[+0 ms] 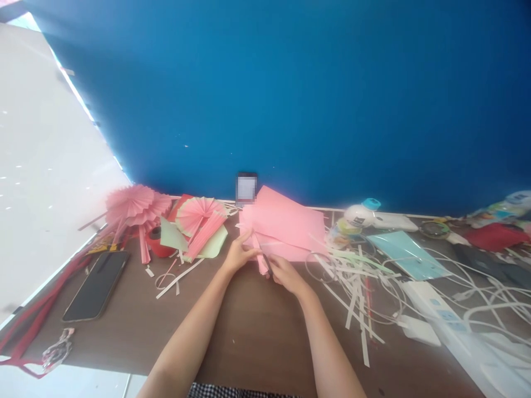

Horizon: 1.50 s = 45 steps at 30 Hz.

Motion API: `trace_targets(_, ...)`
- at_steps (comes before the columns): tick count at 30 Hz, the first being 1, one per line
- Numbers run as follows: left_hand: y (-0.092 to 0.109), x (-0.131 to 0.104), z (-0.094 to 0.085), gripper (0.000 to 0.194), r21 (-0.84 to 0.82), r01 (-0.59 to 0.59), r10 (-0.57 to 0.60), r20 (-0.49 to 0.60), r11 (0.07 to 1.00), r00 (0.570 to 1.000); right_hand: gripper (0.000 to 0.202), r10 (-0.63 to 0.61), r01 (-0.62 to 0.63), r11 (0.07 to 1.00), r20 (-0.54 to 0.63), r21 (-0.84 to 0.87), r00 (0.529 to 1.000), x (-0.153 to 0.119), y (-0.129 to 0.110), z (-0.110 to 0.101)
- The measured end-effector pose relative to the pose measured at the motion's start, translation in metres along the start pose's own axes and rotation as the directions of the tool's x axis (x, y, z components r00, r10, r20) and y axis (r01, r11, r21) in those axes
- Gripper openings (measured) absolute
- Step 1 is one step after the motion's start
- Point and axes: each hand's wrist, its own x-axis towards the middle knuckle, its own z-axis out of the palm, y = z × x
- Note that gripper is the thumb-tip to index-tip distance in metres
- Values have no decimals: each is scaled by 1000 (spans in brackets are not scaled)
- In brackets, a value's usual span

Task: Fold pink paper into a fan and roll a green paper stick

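My left hand is closed on a narrow folded strip of pink paper, thumb across it. From the right, my right hand grips a slim dark tool against the strip; it is too small to tell its kind. Behind both hands lie large pink paper sheets, partly overlapping. To the left is a pleated pink paper fan on light green paper, with a bigger pleated pink rosette farther left.
A phone and a red tape roll lie left. Right are paper strips, a white bottle with a blue cap, a light blue packet, cables and a white power strip. A blue wall stands behind.
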Motion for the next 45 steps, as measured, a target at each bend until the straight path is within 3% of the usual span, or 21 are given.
trace_targets(21, 0, -2, 4, 82, 119, -62, 70, -69, 991, 995, 37, -73, 76, 997, -91, 20, 993, 4, -3, 6)
trace_targets(36, -1, 0, 3, 77, 71, -63, 71, -126, 995, 989, 34, -103, 103, 995, -140, -7, 985, 8, 1, 6)
trace_targets(40, -3, 1, 5, 66, -20, -76, 72, -160, 997, 984, 32, -116, 116, 993, -148, -8, 982, 9, 4, 5)
trace_targets(45, -5, 2, 7, 57, -16, -101, 97, -169, 995, 981, 29, -128, 125, 992, -147, -26, 981, 10, 5, 6)
